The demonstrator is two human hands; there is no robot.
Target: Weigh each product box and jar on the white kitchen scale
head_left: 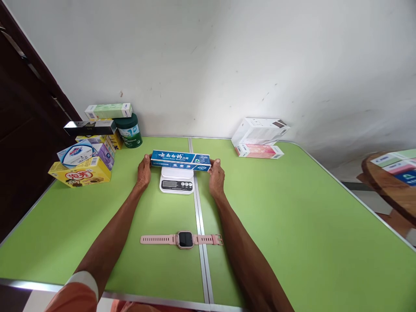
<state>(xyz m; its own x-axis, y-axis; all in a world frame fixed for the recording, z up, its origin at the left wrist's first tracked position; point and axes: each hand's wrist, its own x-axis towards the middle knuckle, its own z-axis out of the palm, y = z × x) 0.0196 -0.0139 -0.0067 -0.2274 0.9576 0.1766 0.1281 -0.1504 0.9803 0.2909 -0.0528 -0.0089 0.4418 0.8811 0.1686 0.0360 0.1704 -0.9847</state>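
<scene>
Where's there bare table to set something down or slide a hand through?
Widest: right, between pink box, right arm and table edge. Smaller: left front, between yellow box and left arm. A hand might pass between scale and watch. Crowded: back left around the tub, and at the toothpaste box between left hand and right hand.

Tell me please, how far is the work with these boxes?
Done: the scale is set on the table. In hand: the toothpaste box, held at its ends by left hand and right hand over the scale. Left: perhaps releasing it; whether the piled boxes are finished, I cannot tell.
</scene>
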